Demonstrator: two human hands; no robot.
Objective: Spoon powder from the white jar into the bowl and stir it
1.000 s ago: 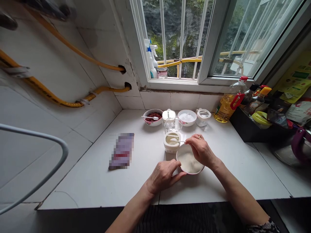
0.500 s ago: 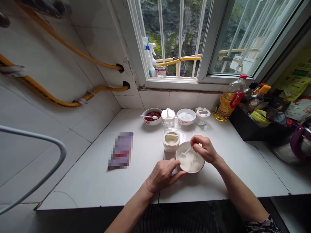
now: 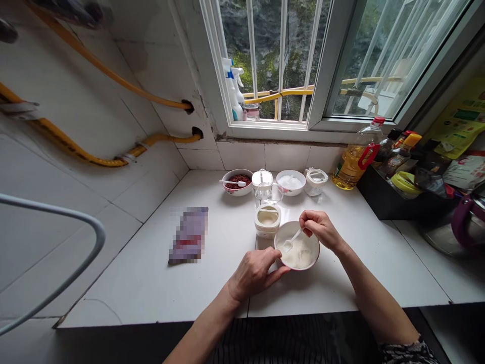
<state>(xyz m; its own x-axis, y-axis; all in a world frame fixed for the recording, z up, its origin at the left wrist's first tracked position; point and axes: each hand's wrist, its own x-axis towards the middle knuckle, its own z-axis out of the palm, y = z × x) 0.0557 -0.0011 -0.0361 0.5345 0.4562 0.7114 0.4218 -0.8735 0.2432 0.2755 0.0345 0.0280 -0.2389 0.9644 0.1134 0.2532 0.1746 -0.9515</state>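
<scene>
My left hand (image 3: pixel 257 271) grips the near left rim of a bowl (image 3: pixel 317 256) that holds a whitish powder (image 3: pixel 301 253). In my right hand (image 3: pixel 319 228) the handle of a small white spoon (image 3: pixel 288 244) is pinched, its head low over the powder at the bowl's left side. Touching or close by the bowl's upper left stands an open white seasoning jar (image 3: pixel 267 228) with pale contents. Its clear lid (image 3: pixel 269 192) is tipped back behind it.
Along the back wall stand a bowl of dark red bits (image 3: pixel 237 189) with a white spoon, a white jar (image 3: pixel 261 177), a bowl of white grains (image 3: pixel 291 190) and a clear jar (image 3: pixel 316 187). An oil bottle (image 3: pixel 346 169) and a black bin (image 3: pixel 394 202) are right; a blurred purple packet (image 3: pixel 189 235) lies left.
My right hand has shifted slightly right and up, with the spoon's head a little lower and further right in the bowl. My left hand keeps its hold on the rim.
</scene>
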